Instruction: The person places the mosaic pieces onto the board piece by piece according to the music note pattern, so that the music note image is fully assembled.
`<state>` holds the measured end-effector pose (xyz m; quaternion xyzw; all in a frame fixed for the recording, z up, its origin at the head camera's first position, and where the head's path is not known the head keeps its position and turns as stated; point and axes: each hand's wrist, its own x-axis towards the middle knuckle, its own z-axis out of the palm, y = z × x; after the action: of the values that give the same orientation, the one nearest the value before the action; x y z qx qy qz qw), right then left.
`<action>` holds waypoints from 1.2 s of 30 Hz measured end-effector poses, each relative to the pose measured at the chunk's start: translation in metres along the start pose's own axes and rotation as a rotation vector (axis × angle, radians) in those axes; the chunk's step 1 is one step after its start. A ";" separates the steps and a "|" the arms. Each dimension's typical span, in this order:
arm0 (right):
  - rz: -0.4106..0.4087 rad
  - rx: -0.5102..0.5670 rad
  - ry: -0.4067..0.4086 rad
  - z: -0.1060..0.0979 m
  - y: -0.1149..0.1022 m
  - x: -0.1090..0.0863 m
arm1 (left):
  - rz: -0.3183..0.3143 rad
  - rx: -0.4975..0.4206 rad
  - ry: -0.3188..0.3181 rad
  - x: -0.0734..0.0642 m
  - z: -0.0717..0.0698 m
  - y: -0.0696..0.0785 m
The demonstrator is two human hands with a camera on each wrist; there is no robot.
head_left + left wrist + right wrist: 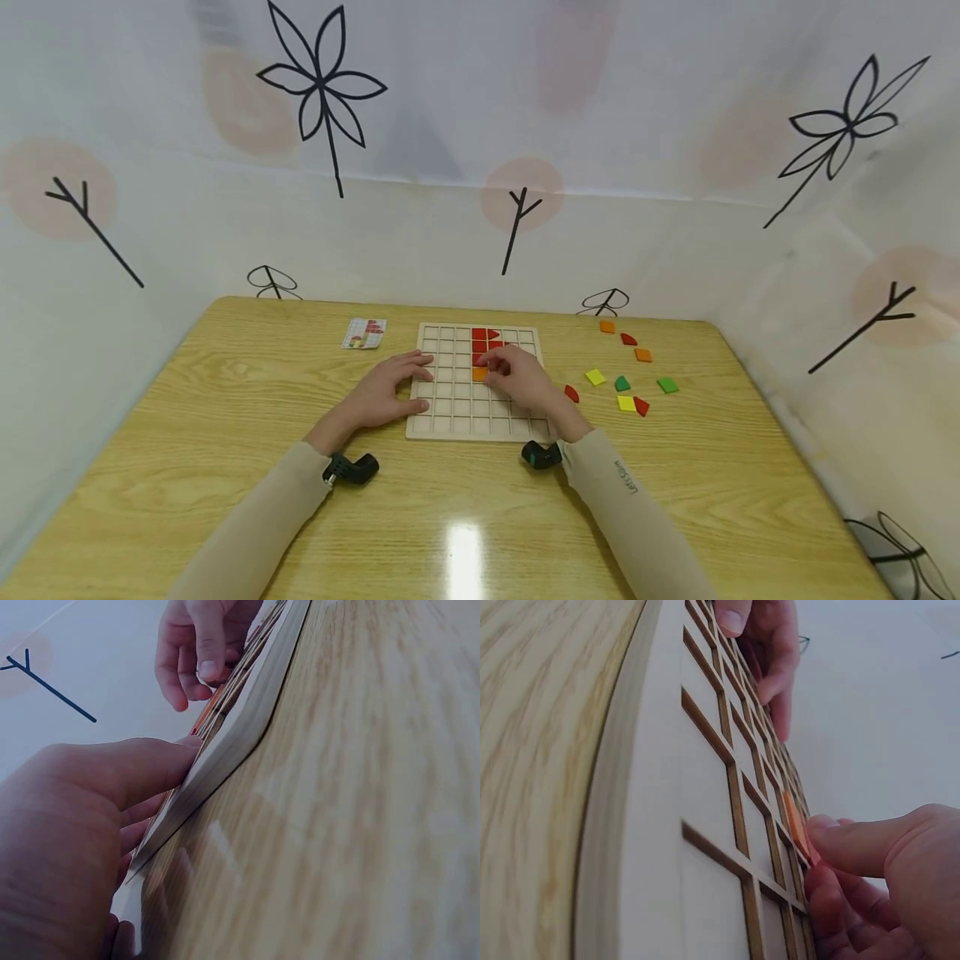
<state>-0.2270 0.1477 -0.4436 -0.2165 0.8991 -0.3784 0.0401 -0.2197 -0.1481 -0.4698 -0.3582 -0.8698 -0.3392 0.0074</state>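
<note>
A wooden grid board (453,425) lies on the table, its raised strips making square cells. Red tiles (478,334) and an orange tile (480,374) sit in its upper middle cells. My right hand (517,379) reaches over the board, thumb and fingers bent close beside the orange tile (795,829). In the right wrist view a little red shows between thumb and fingers; whether they pinch it is unclear. My left hand (386,390) rests at the board's left edge with fingers spread, its thumb (169,761) touching the rim.
Right of the board lie several loose tiles: orange squares (643,355), yellow squares (595,377), green pieces (667,385) and red curved pieces (628,339). A small pattern card (365,333) lies at the board's upper left. A patterned cloth (420,242) hangs behind the table.
</note>
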 end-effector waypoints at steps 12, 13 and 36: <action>0.074 0.029 0.099 -0.040 0.021 -0.024 | 0.009 0.008 0.000 -0.001 0.001 -0.001; 0.076 0.025 0.111 -0.045 0.025 -0.027 | 0.009 0.009 -0.001 -0.002 0.001 -0.001; 0.332 -0.197 0.269 -0.155 0.121 -0.125 | 0.012 0.011 -0.003 -0.001 0.001 -0.001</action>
<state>-0.1941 0.3778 -0.4292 -0.0162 0.9522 -0.3024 -0.0400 -0.2198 -0.1486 -0.4711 -0.3640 -0.8694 -0.3340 0.0100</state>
